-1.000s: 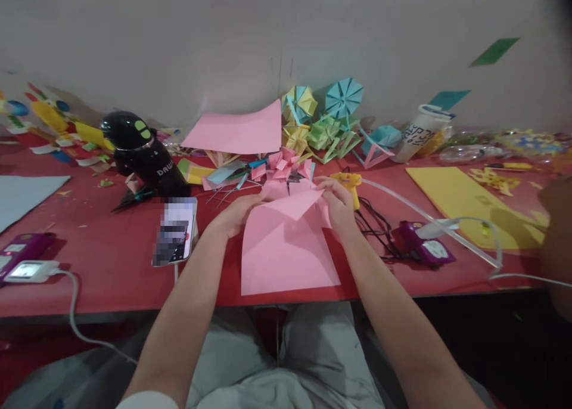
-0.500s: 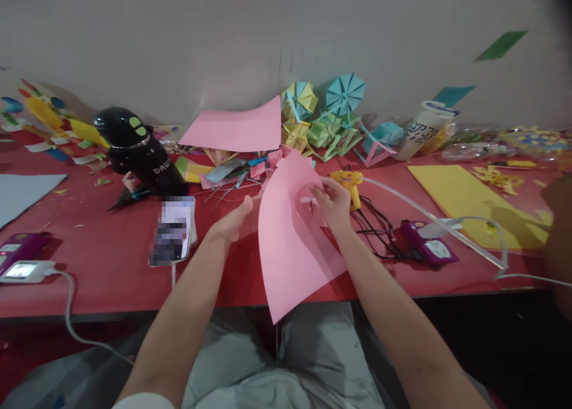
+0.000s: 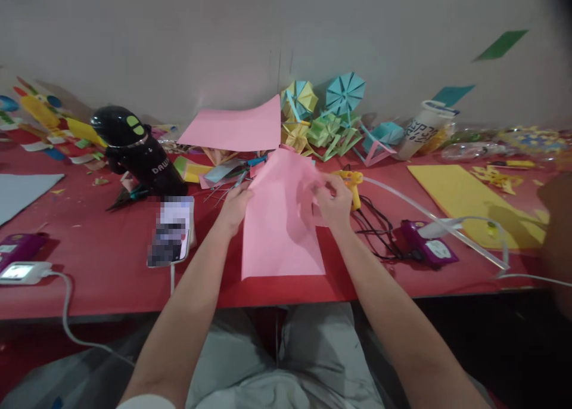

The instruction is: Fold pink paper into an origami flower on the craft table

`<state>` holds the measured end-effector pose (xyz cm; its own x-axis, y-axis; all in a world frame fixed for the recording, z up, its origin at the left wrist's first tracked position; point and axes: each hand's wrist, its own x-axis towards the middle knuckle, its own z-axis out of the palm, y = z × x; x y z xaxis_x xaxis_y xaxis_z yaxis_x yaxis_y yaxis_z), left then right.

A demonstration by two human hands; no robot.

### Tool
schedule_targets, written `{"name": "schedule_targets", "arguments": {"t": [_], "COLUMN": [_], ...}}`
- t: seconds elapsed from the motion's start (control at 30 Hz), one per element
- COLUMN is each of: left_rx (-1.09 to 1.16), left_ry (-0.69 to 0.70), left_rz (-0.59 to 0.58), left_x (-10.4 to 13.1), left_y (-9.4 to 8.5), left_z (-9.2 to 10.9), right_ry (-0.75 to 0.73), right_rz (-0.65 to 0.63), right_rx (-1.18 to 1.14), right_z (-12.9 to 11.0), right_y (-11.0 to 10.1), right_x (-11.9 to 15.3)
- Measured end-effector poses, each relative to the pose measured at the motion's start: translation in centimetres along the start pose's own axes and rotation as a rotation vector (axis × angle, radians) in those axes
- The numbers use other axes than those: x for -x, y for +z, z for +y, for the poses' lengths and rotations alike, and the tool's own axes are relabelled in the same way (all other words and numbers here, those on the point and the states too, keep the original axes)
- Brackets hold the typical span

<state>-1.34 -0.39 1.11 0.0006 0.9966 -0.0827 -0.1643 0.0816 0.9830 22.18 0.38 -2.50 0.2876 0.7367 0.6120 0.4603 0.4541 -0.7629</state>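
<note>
A sheet of pink paper [image 3: 283, 230] lies before me, long side pointing away, its near edge over the red table [image 3: 286, 290]. My left hand [image 3: 236, 209] is closed on the sheet's left edge, with some fingers hidden by the paper. On the right side, my right hand [image 3: 334, 199] pinches the paper, which curls up by the fingertips; the fingers are slightly blurred. Just beyond the right hand is a yellow glue gun [image 3: 354, 182].
Behind stand paper umbrellas [image 3: 345, 94], a second pink sheet [image 3: 236, 129] and paper scraps. A black bottle [image 3: 143, 152] and a phone [image 3: 172, 230] are at left. To the right are a purple power strip [image 3: 429, 242], cables, yellow sheets [image 3: 473, 206] and a white cup [image 3: 420, 129].
The pink sheet has swung from tilted and bowed to nearly straight and flatter. My left hand, stretched out beside it before, has closed on its left edge. The right hand keeps its pinch.
</note>
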Motion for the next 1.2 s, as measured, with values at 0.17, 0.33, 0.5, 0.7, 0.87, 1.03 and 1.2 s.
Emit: {"name": "schedule_targets", "arguments": {"t": [0.17,0.33,0.5,0.7,0.87,1.03,1.2], "left_rx": [-0.001,0.031,0.283,0.402,0.404,0.250,0.132], "left_ry": [0.114,0.032,-0.288,-0.278,-0.277,-0.220,-0.132], "left_rz": [0.050,0.107,-0.003,-0.169,-0.156,-0.130,-0.039], "left_x": [-0.3,-0.5,-0.7,-0.4,-0.4,-0.3,-1.0], "left_y": [-0.2,-0.4,-0.3,0.1,0.1,-0.1,-0.9], "left_z": [0.4,0.4,0.6,1.3,1.0,0.3,-0.3], "right_ry": [0.136,0.202,0.066,-0.104,-0.287,-0.345,-0.376], "right_rz": [-0.015,-0.325,-0.289,-0.440,-0.680,-0.840,-0.859], "right_rx": [-0.123,-0.215,0.007,-0.008,0.036,0.051,0.139], "right_z": [1.4,0.7,-0.5,-1.1,-3.1,-4.7,-4.2], "right_y": [0.5,0.7,0.7,0.3,0.1,0.2,0.4], "right_x": [-0.1,0.2,0.7,0.8,1.7,2.2,2.2]}}
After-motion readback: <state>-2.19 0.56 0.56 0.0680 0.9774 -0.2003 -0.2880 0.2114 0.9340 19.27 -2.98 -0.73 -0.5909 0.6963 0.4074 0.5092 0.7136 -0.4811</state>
